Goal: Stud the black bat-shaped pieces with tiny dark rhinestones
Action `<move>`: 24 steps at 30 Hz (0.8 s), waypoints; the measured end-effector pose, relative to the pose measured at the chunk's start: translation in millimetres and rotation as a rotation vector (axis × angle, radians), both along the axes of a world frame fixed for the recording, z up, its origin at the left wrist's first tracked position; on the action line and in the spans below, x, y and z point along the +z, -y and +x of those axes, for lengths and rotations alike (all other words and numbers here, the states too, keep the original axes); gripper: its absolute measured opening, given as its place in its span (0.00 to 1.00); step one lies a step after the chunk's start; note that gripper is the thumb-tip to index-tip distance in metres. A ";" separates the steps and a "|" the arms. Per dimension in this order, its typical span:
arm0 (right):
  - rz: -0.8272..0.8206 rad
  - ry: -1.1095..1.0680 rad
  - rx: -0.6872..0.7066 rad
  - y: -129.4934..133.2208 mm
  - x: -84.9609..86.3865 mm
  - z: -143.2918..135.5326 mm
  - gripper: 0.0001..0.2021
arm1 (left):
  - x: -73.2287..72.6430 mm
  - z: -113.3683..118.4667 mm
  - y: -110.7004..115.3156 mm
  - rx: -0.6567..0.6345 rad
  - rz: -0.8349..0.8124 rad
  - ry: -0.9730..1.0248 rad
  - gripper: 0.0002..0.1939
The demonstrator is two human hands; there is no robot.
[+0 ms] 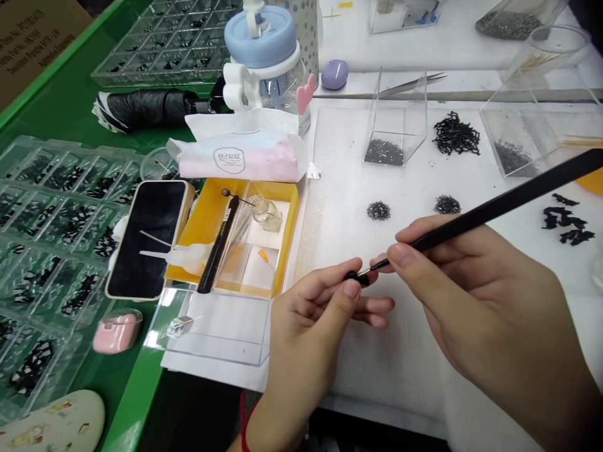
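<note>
Between the thumb and forefinger of my left hand (320, 320) is a small black part (357, 278). My right hand (490, 301) grips a long black pen-like tool (471, 216) like a pen, its thin metal tip touching or very near the part. Beyond the hands, on the white surface (339, 188), lie two small piles of tiny dark pieces (379, 210), partly beside the right hand, and a larger heap of black pieces (456, 134). More black pieces (568, 218) lie at the right.
A yellow tray (291, 220) holds a small glass bottle (266, 212) and tools. Near it are a phone (148, 238), a clear lid (230, 326), a pink case (117, 331), a blue-lidded bottle (260, 37), and clear boxes (396, 135). Compartment boxes (61, 194) cover the left.
</note>
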State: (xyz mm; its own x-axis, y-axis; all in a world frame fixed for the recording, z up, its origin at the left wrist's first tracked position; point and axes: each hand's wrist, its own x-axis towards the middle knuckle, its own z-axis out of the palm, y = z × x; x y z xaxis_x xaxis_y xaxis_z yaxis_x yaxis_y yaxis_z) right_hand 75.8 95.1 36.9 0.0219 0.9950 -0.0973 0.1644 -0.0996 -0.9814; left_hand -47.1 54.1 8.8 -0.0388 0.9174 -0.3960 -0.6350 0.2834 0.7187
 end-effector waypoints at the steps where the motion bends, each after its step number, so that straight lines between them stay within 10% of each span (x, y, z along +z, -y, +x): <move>1: 0.014 0.024 -0.004 -0.4 0.0 -0.4 0.06 | 0.4 0.5 0.5 0.003 -0.006 0.003 0.07; 17: 0.088 0.216 0.021 -2.5 5.1 -4.2 0.03 | 6.1 2.7 -1.9 0.030 -0.048 -0.014 0.06; 24: -0.099 -0.145 0.022 0.1 -0.3 -2.3 0.06 | 5.7 2.2 -0.9 0.021 -0.053 -0.034 0.06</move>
State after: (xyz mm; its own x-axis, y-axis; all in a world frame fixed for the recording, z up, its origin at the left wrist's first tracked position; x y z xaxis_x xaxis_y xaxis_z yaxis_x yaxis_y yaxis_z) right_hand 73.5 95.0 36.6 -0.0214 0.9806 -0.1950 0.0253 -0.1945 -0.9806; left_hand -44.8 54.9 14.5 -0.0720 0.8940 -0.4423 -0.6169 0.3085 0.7240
